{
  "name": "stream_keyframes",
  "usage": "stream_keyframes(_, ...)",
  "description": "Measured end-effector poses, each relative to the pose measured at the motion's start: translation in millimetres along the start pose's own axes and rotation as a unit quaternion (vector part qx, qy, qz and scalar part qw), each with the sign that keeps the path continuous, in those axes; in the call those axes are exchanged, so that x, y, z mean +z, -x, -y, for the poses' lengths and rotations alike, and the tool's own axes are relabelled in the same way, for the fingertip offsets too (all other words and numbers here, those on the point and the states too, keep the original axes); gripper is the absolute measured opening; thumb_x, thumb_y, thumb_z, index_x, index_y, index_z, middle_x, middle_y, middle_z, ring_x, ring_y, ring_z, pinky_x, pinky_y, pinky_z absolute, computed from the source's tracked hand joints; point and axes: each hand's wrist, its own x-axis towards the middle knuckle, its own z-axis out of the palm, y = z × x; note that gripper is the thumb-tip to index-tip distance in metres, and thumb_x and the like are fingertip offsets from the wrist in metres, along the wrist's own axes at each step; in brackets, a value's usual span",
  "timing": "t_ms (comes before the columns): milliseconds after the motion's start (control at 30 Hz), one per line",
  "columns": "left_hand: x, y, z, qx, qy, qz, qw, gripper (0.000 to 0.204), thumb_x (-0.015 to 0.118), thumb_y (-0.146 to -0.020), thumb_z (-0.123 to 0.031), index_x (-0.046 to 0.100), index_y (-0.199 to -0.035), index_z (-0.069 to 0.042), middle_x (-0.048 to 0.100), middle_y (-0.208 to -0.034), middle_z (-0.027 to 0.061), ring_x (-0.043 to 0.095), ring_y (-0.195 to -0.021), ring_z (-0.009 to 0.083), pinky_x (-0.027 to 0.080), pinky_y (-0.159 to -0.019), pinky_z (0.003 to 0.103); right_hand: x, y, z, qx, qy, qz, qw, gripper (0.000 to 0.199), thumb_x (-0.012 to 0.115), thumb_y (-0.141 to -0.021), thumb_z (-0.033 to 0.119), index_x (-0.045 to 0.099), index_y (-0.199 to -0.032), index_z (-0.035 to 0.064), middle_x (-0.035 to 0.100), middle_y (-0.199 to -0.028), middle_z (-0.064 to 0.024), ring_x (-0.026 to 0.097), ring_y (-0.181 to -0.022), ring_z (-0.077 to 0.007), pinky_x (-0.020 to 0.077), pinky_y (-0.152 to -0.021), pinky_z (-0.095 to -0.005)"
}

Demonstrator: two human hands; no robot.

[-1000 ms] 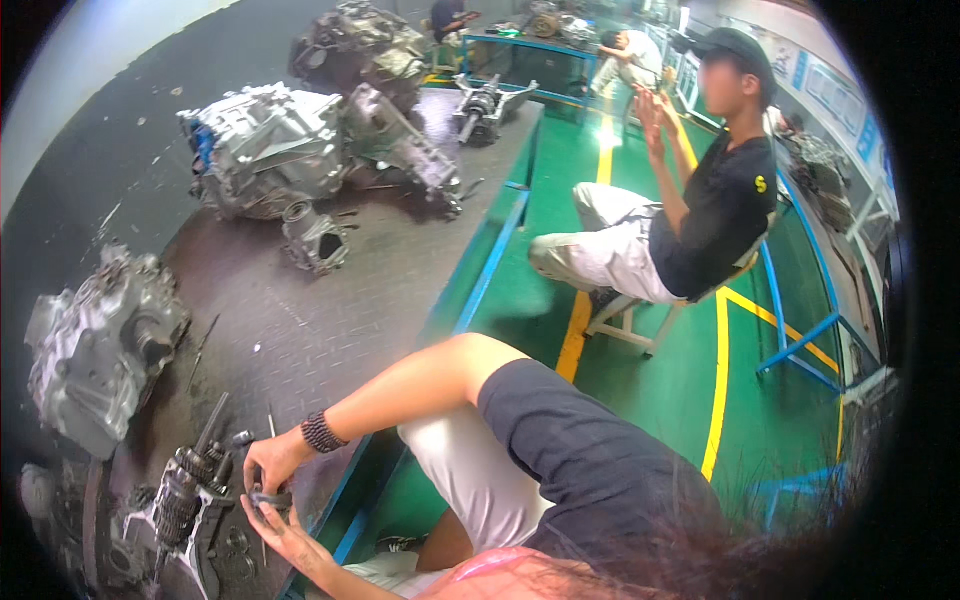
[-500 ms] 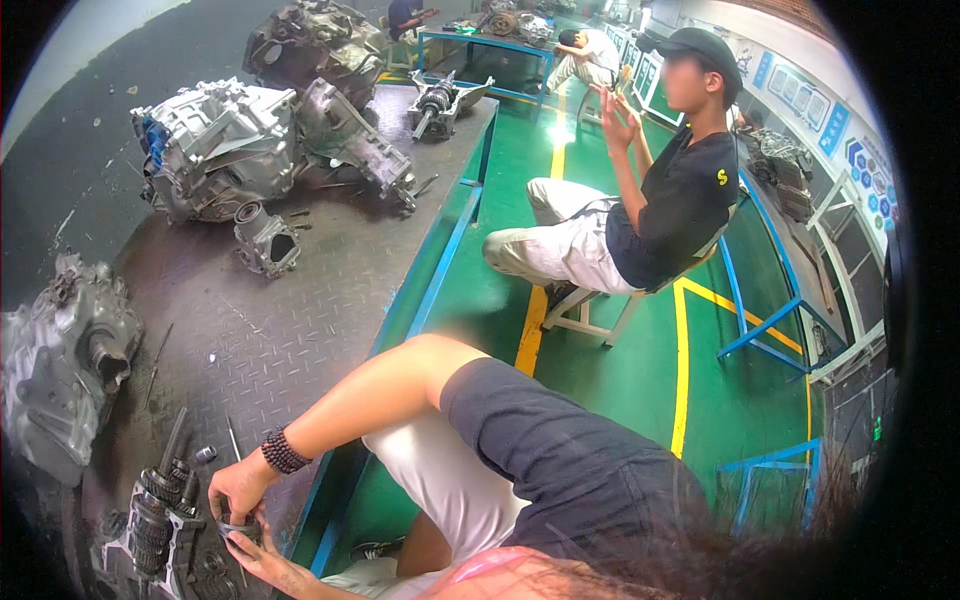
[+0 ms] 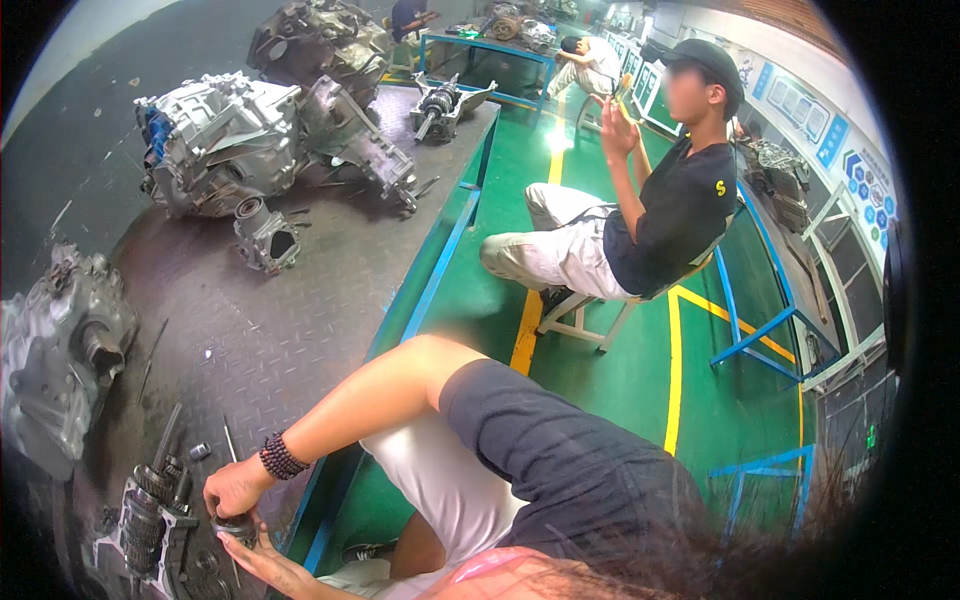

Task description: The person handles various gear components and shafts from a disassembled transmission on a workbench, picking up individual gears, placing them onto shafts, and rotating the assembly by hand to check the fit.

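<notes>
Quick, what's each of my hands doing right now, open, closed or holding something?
Left hand: holding a round metal part.
Right hand: closed on the same part, from above.

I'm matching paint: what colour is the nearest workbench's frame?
The frame is blue, clearest in the head view.

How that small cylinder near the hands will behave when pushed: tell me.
The cylinder will probably roll, since its side looks round and it seems to lie on it. The table's raised tread may slow or deflect it. Its metallic sheen suggests it is stiff and fairly heavy for its size.
</notes>
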Motion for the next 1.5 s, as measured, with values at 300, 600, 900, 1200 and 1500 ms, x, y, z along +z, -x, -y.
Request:
stream_keyframes(300, -5, 3, 3, -0.062, 0.101, 0.03, 0.992, 0.085, 0.075, -0.107, -0.04, 0.036, -0.171, -0.001, 0.053, -0.162, 0.0161, 0.061, -0.139, 0.03, 0.057, -0.111, 0.048, 8, 12, 16, 0.032, 0.042, -0.086, 0.995, 0.035, 0.065, -0.102, 0.024, 0.075, -0.125, -0.0008, 0.084, -0.104, -0.0174, 0.084, -0.089, -0.0276, 0.0677, -0.076, -0.0425)
stream_keyframes(600, -24, 8, -8, -0.008, 0.279, 0.05, 0.959, 0.063, 0.065, -0.112, -0.011, 0.039, -0.168, 0.002, 0.053, -0.161, 0.0245, 0.059, -0.142, 0.0388, 0.056, -0.116, 0.045, -7, 56, 62, -0.2, 0.169, -0.222, 0.939, 0.031, 0.059, -0.108, 0.022, 0.065, -0.135, 0.0073, 0.077, -0.095, -0.0242, 0.078, -0.093, -0.0437, 0.0626, -0.081, -0.0535)
stream_keyframes(900, 3, -3, -93, 0.063, -0.45, 0.203, 0.867, 0.076, 0.099, -0.08, -0.039, 0.066, -0.139, -0.002, 0.078, -0.123, 0.0143, 0.076, -0.111, 0.0265, 0.06, -0.105, 0.042, -6, 74, 101, -0.227, 0.38, -0.087, 0.892, 0.037, 0.06, -0.11, 0.024, 0.065, -0.145, 0.0122, 0.08, -0.094, -0.0179, 0.079, -0.087, -0.0385, 0.0627, -0.077, -0.052)
stream_keyframes(1200, 15, -23, -93, 0.129, -0.629, 0.311, 0.701, 0.079, 0.087, -0.089, -0.054, 0.062, -0.144, -0.003, 0.069, -0.139, 0.0266, 0.073, -0.116, 0.0498, 0.061, -0.101, 0.058, -16, 66, 88, -0.277, 0.428, -0.067, 0.858, 0.035, 0.061, -0.11, 0.024, 0.066, -0.143, 0.0135, 0.081, -0.096, -0.0159, 0.079, -0.087, -0.0384, 0.062, -0.076, -0.0525)
stream_keyframes(1500, 12, -34, -71, 0.196, -0.723, 0.336, 0.57, 0.078, 0.078, -0.096, -0.062, 0.065, -0.138, 0.002, 0.068, -0.134, 0.0254, 0.072, -0.114, 0.0439, 0.058, -0.101, 0.055, -22, 65, 83, -0.238, 0.426, -0.046, 0.871, 0.047, 0.062, -0.108, 0.021, 0.056, -0.155, 0.0156, 0.08, -0.092, -0.017, 0.078, -0.084, -0.0409, 0.0623, -0.075, -0.0536)
